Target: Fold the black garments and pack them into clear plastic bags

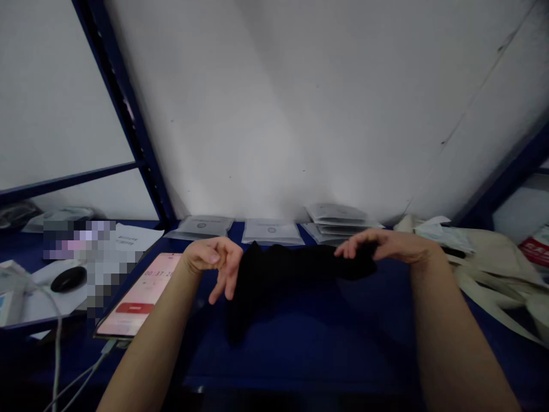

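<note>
A piece of black cloth stretches sideways above the blue table, its left part hanging down. At its right end my right hand holds the cloth, fingers and thumb closed round it. My left hand is beside the cloth's left end, with its fingers apart and pointing down; whether a fingertip touches the cloth is hard to tell.
Flat grey packets line the white wall, with a stack behind my right hand. A lit phone with a cable lies left, near papers and a black mouse. A cream bag sits right.
</note>
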{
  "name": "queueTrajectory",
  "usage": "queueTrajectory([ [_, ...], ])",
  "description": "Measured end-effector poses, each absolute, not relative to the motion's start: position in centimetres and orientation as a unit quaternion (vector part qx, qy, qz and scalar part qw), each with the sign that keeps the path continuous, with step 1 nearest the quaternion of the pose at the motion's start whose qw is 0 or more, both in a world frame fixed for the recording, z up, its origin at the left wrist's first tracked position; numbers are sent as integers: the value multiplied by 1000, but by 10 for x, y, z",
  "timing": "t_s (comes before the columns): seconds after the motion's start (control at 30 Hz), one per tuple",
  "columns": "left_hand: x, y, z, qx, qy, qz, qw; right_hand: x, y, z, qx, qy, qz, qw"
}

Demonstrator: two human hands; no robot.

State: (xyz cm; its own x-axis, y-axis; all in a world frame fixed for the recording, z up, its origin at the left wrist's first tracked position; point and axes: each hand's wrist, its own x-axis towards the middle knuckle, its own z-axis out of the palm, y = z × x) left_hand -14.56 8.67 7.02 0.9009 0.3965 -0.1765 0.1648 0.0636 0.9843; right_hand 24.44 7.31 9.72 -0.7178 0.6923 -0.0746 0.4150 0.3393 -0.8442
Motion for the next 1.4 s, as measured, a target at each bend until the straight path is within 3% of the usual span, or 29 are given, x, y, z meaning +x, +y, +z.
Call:
queueTrajectory([
  [0.1,-127,88,71,689,214,104,685,264,71,89,-340,-772,509,171],
  [0.2,-104,93,63,719,331,178,585,253,73,85,-398,-736,507,206],
  [0.33,-87,99,43,791,484,115,355,206,84,80,-485,-719,490,88],
  [0.4,-84,99,35,824,501,85,250,179,91,70,-504,-724,469,51],
  [0.5,-84,98,30,857,481,62,173,148,99,52,-512,-759,402,11],
  [0.6,-86,97,30,855,499,36,135,138,94,52,-466,-781,415,-10],
  [0.73,-86,94,34,807,585,8,84,154,74,85,-267,-769,560,-155],
  [0.83,-83,91,36,745,664,11,67,167,64,106,-227,-752,600,-150],
  [0.97,-82,90,38,680,727,33,93,168,69,94,-405,-729,544,-97],
  [1.1,-85,95,36,684,721,23,110,156,83,64,-624,-650,388,-194],
  [1.2,-89,100,33,682,723,12,113,150,88,55,-658,-629,349,-224],
  [1.4,-96,107,28,684,718,-4,124,148,90,53,-664,-641,326,-204],
])
